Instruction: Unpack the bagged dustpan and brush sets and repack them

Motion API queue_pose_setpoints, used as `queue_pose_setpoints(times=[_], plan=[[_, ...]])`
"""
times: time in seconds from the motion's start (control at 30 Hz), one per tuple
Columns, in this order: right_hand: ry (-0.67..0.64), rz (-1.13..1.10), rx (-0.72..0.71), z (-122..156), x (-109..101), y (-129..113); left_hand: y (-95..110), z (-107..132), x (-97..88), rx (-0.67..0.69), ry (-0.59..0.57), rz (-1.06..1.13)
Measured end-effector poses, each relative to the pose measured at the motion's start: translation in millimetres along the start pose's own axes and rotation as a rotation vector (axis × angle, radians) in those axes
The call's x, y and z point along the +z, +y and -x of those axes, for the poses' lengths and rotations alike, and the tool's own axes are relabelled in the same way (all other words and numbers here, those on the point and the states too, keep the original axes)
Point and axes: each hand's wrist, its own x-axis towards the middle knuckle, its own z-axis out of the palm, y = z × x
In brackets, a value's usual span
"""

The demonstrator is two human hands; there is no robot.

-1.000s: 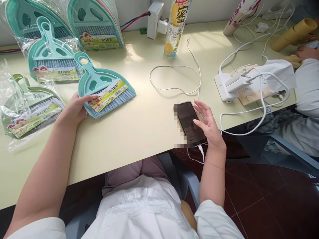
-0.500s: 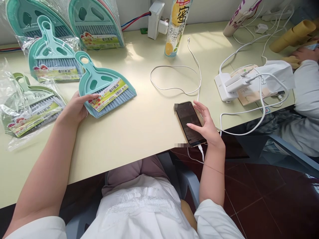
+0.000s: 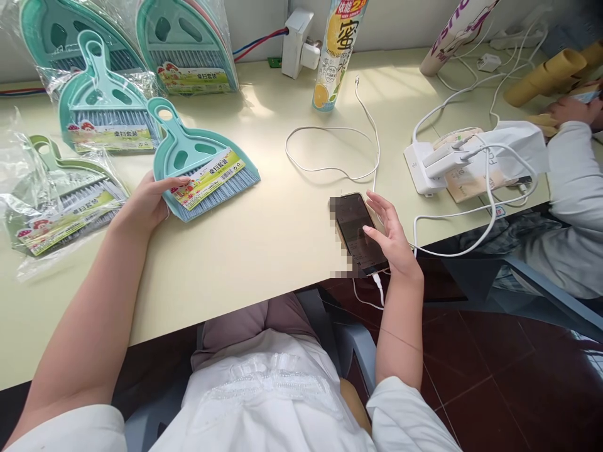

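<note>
My left hand [image 3: 149,199] is closed on the lower left edge of a teal dustpan and brush set [image 3: 198,150], its thumb lying over the yellow label. The set's blue bristles point down and to the right. Beside a phone [image 3: 358,226] at the table's front edge, my right hand [image 3: 391,235] is open, fingers spread along the phone's right side and thumb over the dark screen. A white charging plug [image 3: 377,280] sits in the phone's lower end.
Bagged dustpan sets, one green [image 3: 66,201] and several teal [image 3: 110,113], stand or lie on the left. A lemon drink bottle [image 3: 332,63], a loose white cable [image 3: 330,129] and a power strip [image 3: 424,166] occupy the back and right. Another person's sleeve [image 3: 572,163] is at far right.
My right thumb has shifted right and up across the phone screen. The left hand keeps its hold on the dustpan set; the whole view has moved slightly.
</note>
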Motion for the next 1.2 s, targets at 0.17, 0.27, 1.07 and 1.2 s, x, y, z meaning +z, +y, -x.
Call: queue_pose_setpoints(times=[0.17, 0.27, 1.07, 1.2], plan=[[0.008, -0.014, 0.007, 0.1, 0.6, 1.9, 1.5, 1.3, 1.0, 0.001, -0.026, -0.031], [0.018, -0.029, 0.009, -0.4, 1.0, 2.8, 2.2, 0.5, 2.7, -0.012, 0.018, 0.049], [0.027, -0.03, 0.043, -2.2, 1.6, 3.1, 1.6, -1.4, 2.4, -0.028, 0.041, 0.133], [0.016, -0.01, 0.032, -1.9, 2.0, 2.7, 0.6, -2.1, 1.5, -0.021, 0.035, 0.14]])
